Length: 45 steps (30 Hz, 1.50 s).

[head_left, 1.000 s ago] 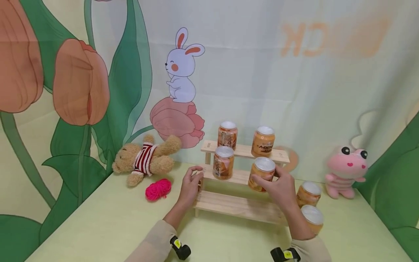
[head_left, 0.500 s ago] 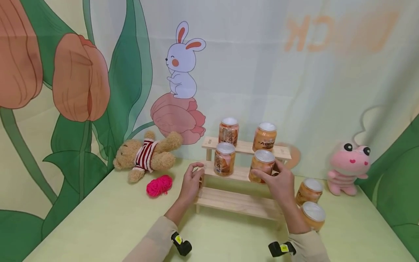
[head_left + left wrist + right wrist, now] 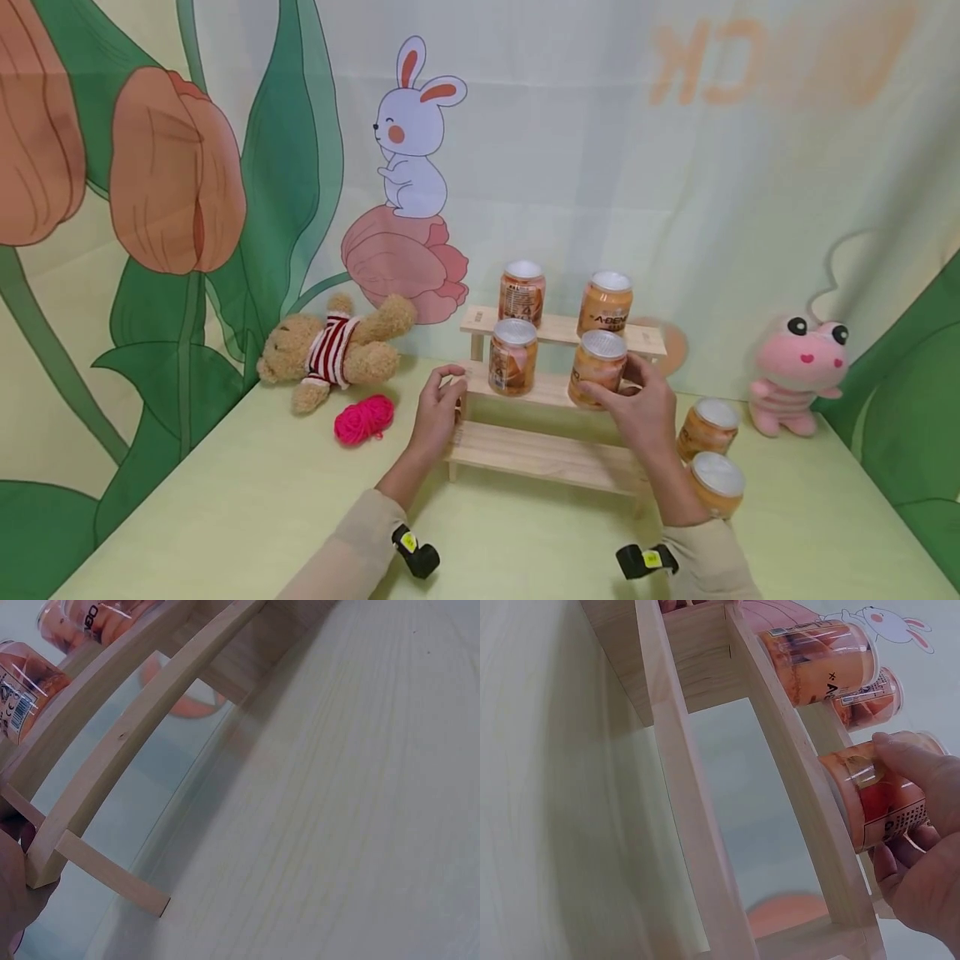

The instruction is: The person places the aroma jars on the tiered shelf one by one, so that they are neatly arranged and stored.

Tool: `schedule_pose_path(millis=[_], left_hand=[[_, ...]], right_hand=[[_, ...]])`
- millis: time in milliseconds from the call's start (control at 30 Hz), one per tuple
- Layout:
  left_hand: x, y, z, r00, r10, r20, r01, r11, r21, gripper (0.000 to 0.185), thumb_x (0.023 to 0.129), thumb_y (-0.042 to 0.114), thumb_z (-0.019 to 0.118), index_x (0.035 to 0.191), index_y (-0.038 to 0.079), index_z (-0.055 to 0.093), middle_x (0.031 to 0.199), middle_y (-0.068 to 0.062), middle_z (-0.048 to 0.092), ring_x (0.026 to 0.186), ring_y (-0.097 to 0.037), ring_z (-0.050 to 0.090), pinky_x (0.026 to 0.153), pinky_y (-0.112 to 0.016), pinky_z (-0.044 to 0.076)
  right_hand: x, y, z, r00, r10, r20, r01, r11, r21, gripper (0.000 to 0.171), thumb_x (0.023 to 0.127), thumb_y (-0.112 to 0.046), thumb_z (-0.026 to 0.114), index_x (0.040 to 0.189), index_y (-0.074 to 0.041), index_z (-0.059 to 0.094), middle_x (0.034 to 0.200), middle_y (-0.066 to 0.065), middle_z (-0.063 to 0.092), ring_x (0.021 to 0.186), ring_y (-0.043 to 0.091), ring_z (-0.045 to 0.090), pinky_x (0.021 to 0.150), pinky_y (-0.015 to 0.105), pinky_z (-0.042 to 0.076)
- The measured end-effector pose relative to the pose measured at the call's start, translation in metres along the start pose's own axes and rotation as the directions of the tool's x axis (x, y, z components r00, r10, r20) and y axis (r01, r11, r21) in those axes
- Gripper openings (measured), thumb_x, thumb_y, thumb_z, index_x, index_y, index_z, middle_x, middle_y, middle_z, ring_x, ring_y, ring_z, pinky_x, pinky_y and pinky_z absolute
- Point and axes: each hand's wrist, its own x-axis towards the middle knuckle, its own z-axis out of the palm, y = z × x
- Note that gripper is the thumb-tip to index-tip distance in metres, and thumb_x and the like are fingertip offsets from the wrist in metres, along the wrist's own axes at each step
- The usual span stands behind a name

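Standing on the middle shelf (image 3: pixel 551 390), can (image 3: pixel 597 367) in right hand (image 3: pixel 637 412)

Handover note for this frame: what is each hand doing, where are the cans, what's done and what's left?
Right hand grips a can resting on the middle step of the wooden rack, right side.
Left hand holds the rack's left end.
Done: two cans on the top step, one on the middle step's left.
Left: release the held can; two cans stand on the table to the right; the bottom step holds none.
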Motion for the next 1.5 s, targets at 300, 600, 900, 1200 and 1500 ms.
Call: schedule_pose_path(millis=[300, 600, 900, 1200, 1500], left_hand=[[-0.014, 0.031, 0.002, 1.000, 0.002, 0.017, -0.003, 1.000, 0.013, 0.024, 0.102, 0.007, 0.050, 0.124, -0.005, 0.051, 0.072, -0.016, 0.051, 0.065, -0.024, 0.046, 0.057, -0.029, 0.041], [-0.004, 0.011, 0.000, 1.000, -0.012, 0.017, 0.012, 1.000, -0.007, 0.025, 0.102, 0.008, 0.051, 0.125, -0.002, 0.052, 0.074, -0.019, 0.051, 0.064, -0.026, 0.044, 0.055, -0.029, 0.039], [-0.002, 0.001, 0.003, 1.000, 0.014, -0.011, -0.014, 1.000, -0.003, 0.024, 0.103, 0.014, 0.053, 0.125, 0.004, 0.053, 0.069, -0.006, 0.048, 0.060, -0.017, 0.044, 0.054, -0.025, 0.038], [-0.016, 0.032, 0.003, 0.999, 0.007, 0.031, -0.007, 1.000, -0.013, 0.024, 0.103, 0.005, 0.050, 0.125, -0.006, 0.050, 0.069, -0.016, 0.047, 0.063, -0.030, 0.044, 0.056, -0.030, 0.039], [-0.016, 0.032, 0.004, 1.000, 0.004, 0.027, -0.004, 1.000, -0.014, 0.025, 0.102, 0.005, 0.051, 0.125, -0.006, 0.050, 0.070, -0.016, 0.049, 0.062, -0.023, 0.045, 0.055, -0.028, 0.039]], right_hand=[[0.002, -0.001, -0.002, 0.998, 0.043, 0.045, -0.046, 0.996, 0.071, 0.061, 0.078, -0.014, 0.087, 0.130, 0.000, 0.059, 0.115, 0.013, 0.063, 0.103, 0.017, 0.058, 0.090, 0.036, 0.053], [0.003, -0.005, -0.014, 0.993, 0.055, 0.104, -0.061, 0.997, 0.053, 0.072, 0.082, -0.021, 0.085, 0.140, 0.001, 0.051, 0.128, 0.017, 0.060, 0.115, 0.027, 0.058, 0.099, 0.045, 0.048], [0.008, -0.022, -0.059, 0.982, 0.022, 0.190, -0.015, 0.999, -0.038, 0.080, 0.084, -0.027, 0.083, 0.146, 0.003, 0.043, 0.128, 0.016, 0.060, 0.116, 0.029, 0.057, 0.097, 0.035, 0.049], [0.008, -0.011, -0.119, 0.895, -0.051, 0.443, 0.099, 0.991, -0.086, 0.063, 0.091, -0.021, 0.076, 0.142, 0.001, 0.047, 0.129, 0.016, 0.058, 0.110, 0.007, 0.059, 0.088, 0.015, 0.048], [0.006, 0.018, -0.165, 0.823, -0.064, 0.565, 0.160, 0.980, -0.122, 0.042, 0.090, -0.014, 0.075, 0.127, 0.001, 0.061, 0.121, 0.017, 0.061, 0.105, 0.013, 0.065, 0.085, 0.024, 0.053]])
